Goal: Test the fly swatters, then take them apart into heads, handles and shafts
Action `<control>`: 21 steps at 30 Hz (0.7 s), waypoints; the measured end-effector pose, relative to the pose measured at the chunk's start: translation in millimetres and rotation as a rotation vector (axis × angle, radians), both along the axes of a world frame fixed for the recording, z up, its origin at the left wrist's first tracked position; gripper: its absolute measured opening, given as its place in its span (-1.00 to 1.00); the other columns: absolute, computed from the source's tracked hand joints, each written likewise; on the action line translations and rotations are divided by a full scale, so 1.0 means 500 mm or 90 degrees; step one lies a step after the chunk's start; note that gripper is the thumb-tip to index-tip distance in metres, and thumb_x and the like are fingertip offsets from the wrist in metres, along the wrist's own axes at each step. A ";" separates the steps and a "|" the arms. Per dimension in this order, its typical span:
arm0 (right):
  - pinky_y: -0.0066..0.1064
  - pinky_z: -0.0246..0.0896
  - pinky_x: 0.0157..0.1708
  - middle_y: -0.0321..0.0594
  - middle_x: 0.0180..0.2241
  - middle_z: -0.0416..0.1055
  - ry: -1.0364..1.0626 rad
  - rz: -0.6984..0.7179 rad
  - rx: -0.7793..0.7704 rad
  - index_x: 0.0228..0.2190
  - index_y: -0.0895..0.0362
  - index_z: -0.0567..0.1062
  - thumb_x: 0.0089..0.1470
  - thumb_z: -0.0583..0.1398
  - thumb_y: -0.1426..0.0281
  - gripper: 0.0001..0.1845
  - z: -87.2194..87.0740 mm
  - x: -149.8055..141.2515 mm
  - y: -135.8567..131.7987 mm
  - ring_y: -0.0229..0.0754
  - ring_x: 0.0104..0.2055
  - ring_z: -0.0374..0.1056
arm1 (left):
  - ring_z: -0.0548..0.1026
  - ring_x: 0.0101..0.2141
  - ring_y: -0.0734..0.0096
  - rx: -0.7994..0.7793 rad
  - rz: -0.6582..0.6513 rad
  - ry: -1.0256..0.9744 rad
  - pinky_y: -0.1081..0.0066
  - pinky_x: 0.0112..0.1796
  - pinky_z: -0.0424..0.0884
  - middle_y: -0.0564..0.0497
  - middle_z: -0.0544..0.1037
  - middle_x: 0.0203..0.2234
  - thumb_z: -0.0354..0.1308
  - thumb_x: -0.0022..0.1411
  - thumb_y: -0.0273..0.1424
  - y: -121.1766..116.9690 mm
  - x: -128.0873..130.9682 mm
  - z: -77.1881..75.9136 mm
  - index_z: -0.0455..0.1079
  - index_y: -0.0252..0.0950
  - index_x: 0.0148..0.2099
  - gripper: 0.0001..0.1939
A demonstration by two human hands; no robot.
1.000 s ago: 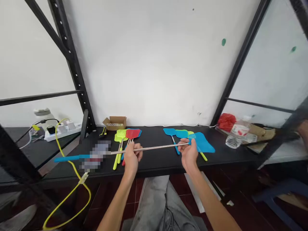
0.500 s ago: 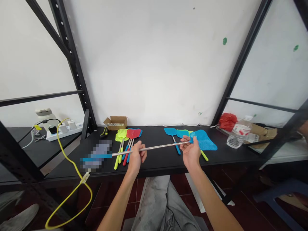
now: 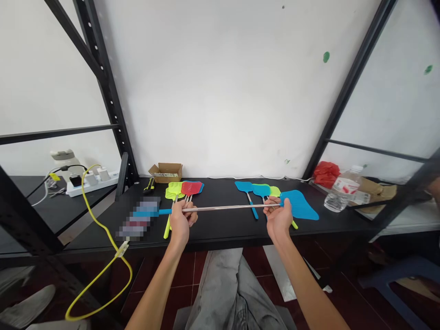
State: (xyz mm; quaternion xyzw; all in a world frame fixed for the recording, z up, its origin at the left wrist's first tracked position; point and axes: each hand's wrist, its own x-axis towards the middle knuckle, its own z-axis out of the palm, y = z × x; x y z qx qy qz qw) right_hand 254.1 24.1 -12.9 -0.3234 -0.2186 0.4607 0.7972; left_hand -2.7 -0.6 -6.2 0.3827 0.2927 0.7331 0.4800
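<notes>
A blue fly swatter (image 3: 233,207) with a long metal rod is held nearly level above the front of the black table. My left hand (image 3: 180,221) is closed round the rod, close to its blue handle, which points left over a blurred-out patch. At the other end, my right hand (image 3: 279,219) pinches the neck just below the blue mesh head. Behind my left hand lie yellow-green swatters (image 3: 175,188) and a red swatter (image 3: 191,188), their handles partly hidden. Blue swatters (image 3: 244,186) and a yellow-green swatter (image 3: 275,191) lie behind my right hand.
At the back left stand an open cardboard box (image 3: 166,173) and a yellow-black tool (image 3: 149,186). A yellow cable (image 3: 99,223) loops over the left front edge near a power strip (image 3: 92,182). To the right are a plastic bottle (image 3: 343,189) and a red bag (image 3: 326,174).
My left hand has moved left along the rod towards the handle. My right hand and the mesh head have shifted slightly right and down, and the rod is more level.
</notes>
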 end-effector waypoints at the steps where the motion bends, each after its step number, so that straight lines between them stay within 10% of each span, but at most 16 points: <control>1: -0.41 0.11 -0.59 -0.20 -0.62 0.39 0.001 -0.004 -0.002 -0.51 0.17 0.48 0.27 -0.13 0.16 -0.44 0.000 0.002 0.000 -0.27 -0.61 0.23 | -0.04 -0.80 0.59 0.002 -0.003 -0.002 0.46 -0.69 0.01 0.22 -0.10 -0.80 -0.07 0.18 -0.32 0.001 -0.001 -0.001 -0.13 -0.19 -0.66 -0.58; 14: -0.38 0.08 -0.61 -0.17 -0.58 0.46 -0.060 0.072 0.020 -0.50 0.13 0.42 0.14 -0.02 -0.03 -0.47 -0.020 -0.107 -0.038 -0.25 -0.65 0.25 | -0.03 -0.74 0.56 0.003 -0.102 0.142 0.46 -0.64 -0.03 0.14 0.00 -0.86 -0.17 0.29 -0.19 -0.014 0.085 -0.040 -0.11 -0.20 -0.65 -0.52; 21: -0.38 0.09 -0.59 -0.17 -0.53 0.48 -0.051 0.072 -0.012 -0.45 0.15 0.48 0.12 0.03 0.05 -0.54 -0.003 -0.079 -0.028 -0.27 -0.62 0.24 | 0.00 -0.74 0.58 -0.023 -0.126 0.221 0.48 -0.64 -0.06 0.15 0.03 -0.84 -0.14 0.29 -0.10 -0.003 0.038 -0.023 -0.01 -0.23 -0.66 -0.48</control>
